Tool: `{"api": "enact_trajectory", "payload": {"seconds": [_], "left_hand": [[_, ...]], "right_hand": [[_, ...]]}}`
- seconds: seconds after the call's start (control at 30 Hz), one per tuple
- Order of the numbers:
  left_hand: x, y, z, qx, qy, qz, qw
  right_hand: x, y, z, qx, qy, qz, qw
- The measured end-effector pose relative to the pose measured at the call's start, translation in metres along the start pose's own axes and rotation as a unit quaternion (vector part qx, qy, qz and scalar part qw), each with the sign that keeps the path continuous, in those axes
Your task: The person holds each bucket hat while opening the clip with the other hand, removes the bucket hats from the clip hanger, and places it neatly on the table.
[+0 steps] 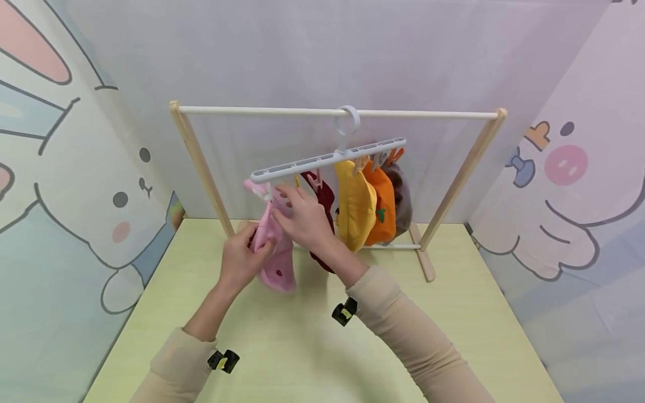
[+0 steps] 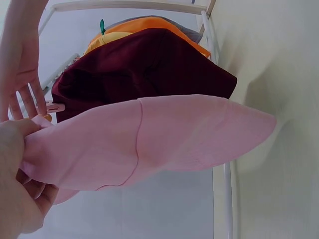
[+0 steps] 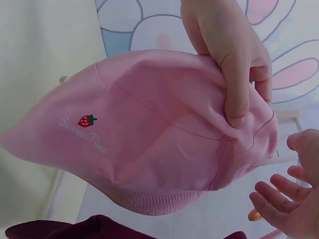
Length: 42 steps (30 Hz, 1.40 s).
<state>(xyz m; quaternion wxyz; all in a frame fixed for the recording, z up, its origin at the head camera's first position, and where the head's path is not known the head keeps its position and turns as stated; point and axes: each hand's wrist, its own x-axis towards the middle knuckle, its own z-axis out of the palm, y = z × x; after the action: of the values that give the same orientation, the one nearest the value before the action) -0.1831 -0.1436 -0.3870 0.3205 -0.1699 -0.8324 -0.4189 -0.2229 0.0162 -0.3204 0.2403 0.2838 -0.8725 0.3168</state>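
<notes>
My left hand (image 1: 244,257) pinches a pink bucket hat (image 1: 278,263), thumb on one side and fingers behind it. The right wrist view shows the hat's (image 3: 149,114) strawberry embroidery and lettering on the side. At the hanger's lower left end, a whitish clip (image 1: 267,192) overlaps the hat's upper edge. My right hand (image 1: 304,217) is just right of that spot, beneath the hanger (image 1: 307,165); its fingers (image 3: 279,204) are spread and loosely bent, with nothing gripped. Beside it hangs a dark red hat (image 2: 149,64), under a pink clip (image 1: 315,181).
A yellow hat (image 1: 355,207), an orange hat (image 1: 381,196) and a grey-brown hat (image 1: 403,196) hang from clips farther right. The hanger tilts down leftward, its hook (image 1: 354,117) over the white rail (image 1: 428,114) of a wooden-legged rack (image 1: 461,179) on the pale table (image 1: 403,336).
</notes>
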Motion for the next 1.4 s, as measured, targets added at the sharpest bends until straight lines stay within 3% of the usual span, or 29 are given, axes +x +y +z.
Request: {"api": "enact_trajectory", "payload": {"seconds": [0.4,0.67,0.8,1.0,1.23,1.4], "left_hand": [[-0.007,0.008,0.002,-0.003,-0.015,0.002,0.9999],[-0.007,0.010,0.008,-0.017,-0.003,0.041,0.9990],[-0.008,0.011,0.010,-0.026,-0.011,0.042,0.9987],[-0.009,0.012,0.013,-0.027,-0.018,0.045,0.9985],[-0.011,0.012,0.012,-0.035,-0.017,0.053,0.9978],[-0.011,0.011,0.011,-0.034,-0.015,0.056,0.9977]], "right_hand": [[0.003,-0.008,0.004,0.006,0.019,0.006,0.9998],[0.004,-0.009,0.005,0.002,0.028,0.015,0.9995],[0.005,-0.011,0.007,0.003,0.033,0.019,0.9993],[0.005,-0.015,0.008,-0.014,0.047,0.037,0.9981],[0.005,-0.018,0.011,-0.035,0.037,0.068,0.9964],[0.005,-0.018,0.011,-0.049,0.048,0.060,0.9958]]}}
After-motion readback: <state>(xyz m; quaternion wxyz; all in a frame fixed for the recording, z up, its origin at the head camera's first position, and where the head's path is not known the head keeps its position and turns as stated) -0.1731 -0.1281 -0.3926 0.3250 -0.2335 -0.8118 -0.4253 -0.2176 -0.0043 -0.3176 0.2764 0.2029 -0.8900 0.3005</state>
